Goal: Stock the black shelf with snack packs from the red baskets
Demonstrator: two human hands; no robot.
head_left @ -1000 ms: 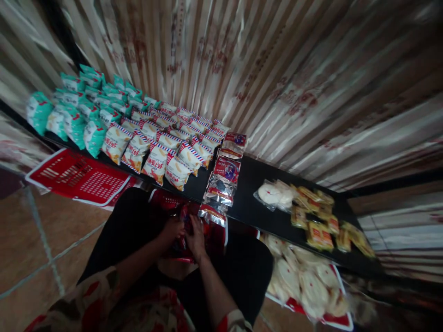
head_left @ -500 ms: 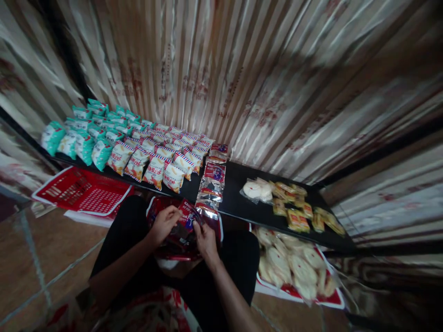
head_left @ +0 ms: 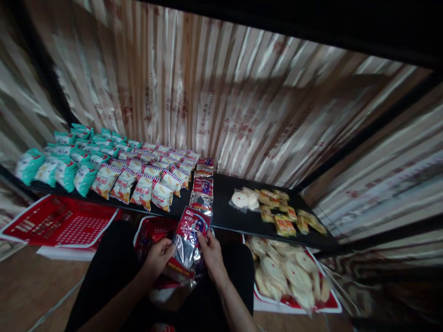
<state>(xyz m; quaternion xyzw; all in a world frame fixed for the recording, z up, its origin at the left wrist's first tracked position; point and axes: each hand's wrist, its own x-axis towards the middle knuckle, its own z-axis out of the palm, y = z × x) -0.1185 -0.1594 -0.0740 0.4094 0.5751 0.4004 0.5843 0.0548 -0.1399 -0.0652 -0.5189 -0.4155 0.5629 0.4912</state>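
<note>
Head view: a red-and-silver snack packet [head_left: 188, 240] pinched by its sides, just before the shelf's [head_left: 224, 203] front edge.
The left hand [head_left: 157, 259] and right hand [head_left: 211, 253] are nearly closed, each with thumb and fingers on one side of it, above the red basket [head_left: 152, 226] between the knees. The foil looks slick, so a loose pinch could let it slide into the basket; its top overlaps the column of matching packets [head_left: 203, 187] in view, so a forward bump might shove that column or knock the white chip bags [head_left: 141, 190] alongside. The packet leans, with a purple figure near the top, a glossy silver-dark middle and a red lower band; whether another lies beneath, I cannot tell.
</note>
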